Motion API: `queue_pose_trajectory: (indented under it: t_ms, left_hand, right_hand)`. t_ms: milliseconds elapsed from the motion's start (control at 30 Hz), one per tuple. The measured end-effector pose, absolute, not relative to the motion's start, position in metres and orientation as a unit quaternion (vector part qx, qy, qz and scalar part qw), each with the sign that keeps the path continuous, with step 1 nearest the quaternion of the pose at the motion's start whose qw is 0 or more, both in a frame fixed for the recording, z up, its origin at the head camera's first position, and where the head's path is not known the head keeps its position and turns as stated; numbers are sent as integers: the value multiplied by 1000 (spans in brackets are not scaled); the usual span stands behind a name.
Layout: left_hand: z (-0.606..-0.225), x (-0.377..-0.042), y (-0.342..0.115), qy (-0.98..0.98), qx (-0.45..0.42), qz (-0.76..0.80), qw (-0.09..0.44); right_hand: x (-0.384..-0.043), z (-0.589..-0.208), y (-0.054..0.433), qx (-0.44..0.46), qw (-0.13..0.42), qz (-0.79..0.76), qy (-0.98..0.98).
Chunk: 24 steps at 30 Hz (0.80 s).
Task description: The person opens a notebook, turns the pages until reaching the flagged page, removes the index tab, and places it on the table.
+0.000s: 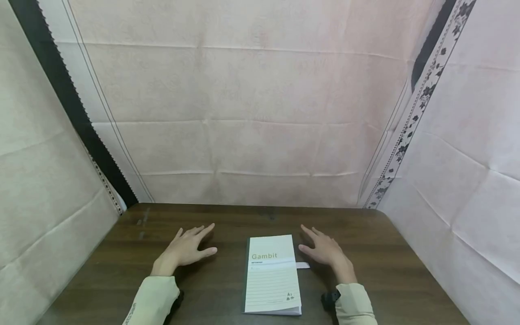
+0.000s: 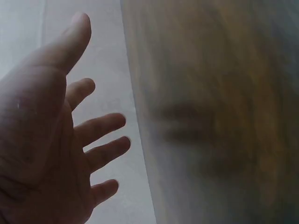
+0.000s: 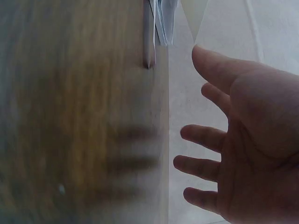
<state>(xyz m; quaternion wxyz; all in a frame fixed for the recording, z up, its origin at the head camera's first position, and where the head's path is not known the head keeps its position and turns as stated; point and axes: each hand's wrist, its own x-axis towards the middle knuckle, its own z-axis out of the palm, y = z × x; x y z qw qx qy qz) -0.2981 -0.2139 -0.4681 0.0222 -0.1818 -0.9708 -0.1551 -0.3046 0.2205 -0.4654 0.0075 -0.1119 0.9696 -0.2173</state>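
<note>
A notebook [image 1: 273,275] with a pale cover, a dark spine on its left and the word "Gambit" lies on the wooden table. From its right side sticks a small white tab [image 1: 303,265]. My left hand [image 1: 184,247] hovers left of the notebook, fingers spread and holding nothing. On the other side my right hand [image 1: 322,247] is held near the tab, thumb toward the notebook, also holding nothing. The left wrist view shows the left hand's [image 2: 51,130] fingers apart over the table. In the right wrist view, page edges [image 3: 166,21] show beyond the right hand [image 3: 257,135].
The brown table [image 1: 219,293] ends at a back edge before a hung pale cloth [image 1: 260,135]. More cloth hangs at the left [image 1: 48,189] and right [image 1: 467,180]. A dark band [image 1: 339,299] sits at the right wrist, another [image 1: 175,304] at the left.
</note>
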Motion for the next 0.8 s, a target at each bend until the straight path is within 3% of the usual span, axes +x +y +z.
queue_pose_trajectory:
  t_ms: [800]
  left_hand:
    - [-466,-294,-183,-936,-258,-235,-55]
  right_hand:
    - [-303,-471,197,-139,10,-184,973]
